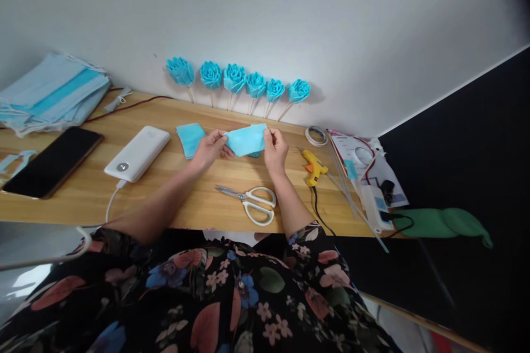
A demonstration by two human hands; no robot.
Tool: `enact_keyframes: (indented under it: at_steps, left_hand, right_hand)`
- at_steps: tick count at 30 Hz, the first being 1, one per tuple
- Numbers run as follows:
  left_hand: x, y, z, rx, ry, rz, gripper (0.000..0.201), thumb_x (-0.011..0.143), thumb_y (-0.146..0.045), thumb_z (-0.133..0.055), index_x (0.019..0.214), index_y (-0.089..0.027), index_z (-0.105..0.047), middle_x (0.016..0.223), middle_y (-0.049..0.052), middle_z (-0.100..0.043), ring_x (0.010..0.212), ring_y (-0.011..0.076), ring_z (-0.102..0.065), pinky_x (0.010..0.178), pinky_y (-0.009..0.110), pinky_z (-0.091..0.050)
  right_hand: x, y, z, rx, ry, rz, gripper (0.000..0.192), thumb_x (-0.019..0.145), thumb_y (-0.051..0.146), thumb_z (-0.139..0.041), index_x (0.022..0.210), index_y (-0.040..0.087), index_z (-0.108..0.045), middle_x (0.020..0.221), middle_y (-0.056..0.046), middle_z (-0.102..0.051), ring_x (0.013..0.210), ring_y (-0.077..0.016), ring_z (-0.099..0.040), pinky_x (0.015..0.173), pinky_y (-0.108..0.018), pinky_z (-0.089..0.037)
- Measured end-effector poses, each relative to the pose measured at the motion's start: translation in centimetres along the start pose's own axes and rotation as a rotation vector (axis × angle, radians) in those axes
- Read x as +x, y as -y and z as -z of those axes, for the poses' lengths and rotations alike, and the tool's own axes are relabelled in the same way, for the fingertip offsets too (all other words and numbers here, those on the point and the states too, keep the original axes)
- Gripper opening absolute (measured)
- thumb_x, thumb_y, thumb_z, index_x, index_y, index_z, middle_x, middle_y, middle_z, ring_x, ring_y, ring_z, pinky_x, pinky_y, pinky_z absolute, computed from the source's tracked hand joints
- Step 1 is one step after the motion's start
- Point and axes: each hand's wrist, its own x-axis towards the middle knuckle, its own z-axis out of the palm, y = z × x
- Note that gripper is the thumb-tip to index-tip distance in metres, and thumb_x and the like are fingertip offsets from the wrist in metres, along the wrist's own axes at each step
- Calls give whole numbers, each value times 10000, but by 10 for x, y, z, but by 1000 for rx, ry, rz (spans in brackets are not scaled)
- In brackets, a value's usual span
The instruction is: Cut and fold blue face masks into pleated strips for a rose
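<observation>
Cloth (247, 139), a blue rectangle, was stretched between both hands just above the counter (199, 198), at about 12 o'clock from the person. The left hand (211, 149) pinched its left end and the right hand (274, 149) pinched its right edge, both grips closed on the fabric with thumbs on top.

It looked thin, soft and very light, probably the same non-woven stuff as the masks (49, 94) stacked at 10 o'clock. Such material would sag and fold at once if let go at one end, so holding it by the two short edges kept it flat. It did not look slippery, and it should take creasing without tearing, though a hard pull could stretch it. Fingertip pinches near the corners seemed the best hold.

A second blue piece (189, 138) lay flat on the counter just left of the left hand. Scissors (253, 203) lay nearer the person, between the forearms, their blades pointing to 9 o'clock. A power bank (138, 153) sat at 10 o'clock with a phone (52, 161) farther left. A glue gun (313, 166) lay at 2 o'clock beside some clear sticks (345, 185), and a tape roll (317, 135) lay beyond it. Six blue roses (236, 80) on sticks leaned against the wall at 12 o'clock.
</observation>
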Motion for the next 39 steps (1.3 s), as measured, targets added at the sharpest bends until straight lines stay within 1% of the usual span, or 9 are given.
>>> enact_keyframes:
  at_steps: [4,10,15,19,25,29,32,34,39]
  left_hand:
    - [-1,-1,0,28,8,4,304,846,-417,-692,883,-183,-501,491,-37,-603,424,127,-594,438,202,-456]
    - [-3,-1,-1,48,41,-12,361,796,-466,-715,915,-169,-548,505,-47,-578,396,109,-531,408,209,-407]
    - [1,-1,3,45,-114,-149,257,775,-342,-718,919,-169,-593,637,-30,-606,501,92,-542,476,207,-418]
    - [7,-1,9,6,-199,-211,247,719,-164,-716,943,-177,-612,675,-52,-552,529,70,-486,516,201,-416]
    - [7,2,11,-125,-92,-138,322,680,-186,-792,981,-166,-680,752,-14,-638,637,96,-578,590,213,-465]
    - [1,-1,6,-194,68,27,472,727,-460,-812,1061,-147,-695,843,55,-717,754,155,-667,696,265,-522]
    - [-4,-3,2,-142,190,73,550,732,-626,-754,940,-118,-726,825,87,-724,759,183,-675,702,282,-522]
    - [-7,-4,1,-39,219,58,512,690,-613,-792,835,-127,-727,758,56,-702,675,154,-631,628,251,-486]
    - [-10,-8,0,121,161,-13,345,638,-442,-858,698,-153,-679,635,-13,-611,558,94,-507,519,208,-385]
  right_hand:
    - [1,0,2,-59,9,26,349,930,509,-482,804,197,-572,635,45,-460,603,-113,-416,609,-253,-343]
    - [7,-3,6,38,28,-35,393,908,570,-492,814,197,-569,638,47,-435,601,-110,-403,587,-247,-347]
    - [8,-6,8,118,35,-54,420,893,613,-520,817,203,-567,654,41,-413,602,-113,-373,582,-253,-341]
    - [7,-9,7,149,34,-84,459,873,657,-525,809,205,-565,667,34,-425,618,-117,-374,584,-254,-343]
    - [3,-8,2,181,204,-104,455,846,657,-572,803,206,-614,645,34,-415,602,-116,-372,564,-256,-330]
    - [-2,-1,1,215,416,-99,434,819,627,-630,774,196,-652,629,32,-445,593,-110,-371,569,-258,-328]
    - [-6,4,0,218,514,-90,399,820,579,-653,781,184,-688,631,29,-497,577,-101,-375,559,-256,-319]
    - [-7,6,-1,180,532,-82,382,821,559,-657,783,182,-709,615,31,-500,565,-99,-366,544,-255,-303]
    - [-7,5,-3,179,512,-56,385,832,560,-647,803,184,-725,663,18,-558,600,-108,-418,573,-256,-344]
